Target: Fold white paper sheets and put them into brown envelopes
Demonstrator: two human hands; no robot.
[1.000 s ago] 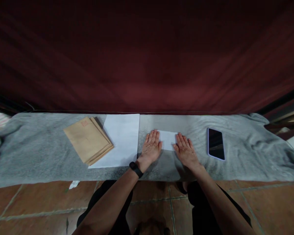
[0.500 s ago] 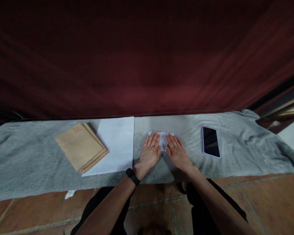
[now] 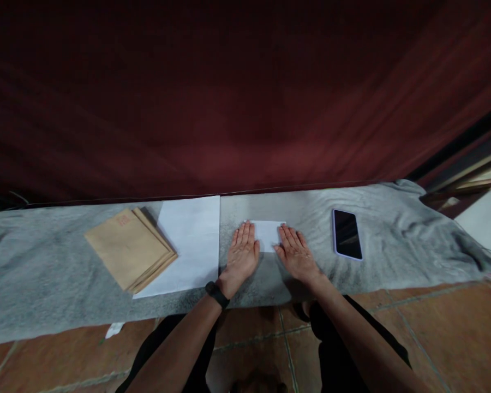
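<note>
A small folded white paper (image 3: 267, 233) lies on a grey cloth (image 3: 45, 256). My left hand (image 3: 242, 252) lies flat, palm down, on the paper's left end, with a black band on its wrist. My right hand (image 3: 295, 252) lies flat on the paper's right end. Both hands have straight fingers and hold nothing; the middle strip of the paper shows between them.
A white sheet (image 3: 192, 240) lies left of my hands, with a stack of brown envelopes (image 3: 129, 248) overlapping its left edge. A dark phone (image 3: 346, 233) lies face up to the right. A dark red curtain (image 3: 245, 98) hangs behind. Brown floor tiles (image 3: 433, 322) run in front.
My hands drew together over the folded paper half a second ago and have now slid apart again, baring its middle. The view has drifted slightly right.
</note>
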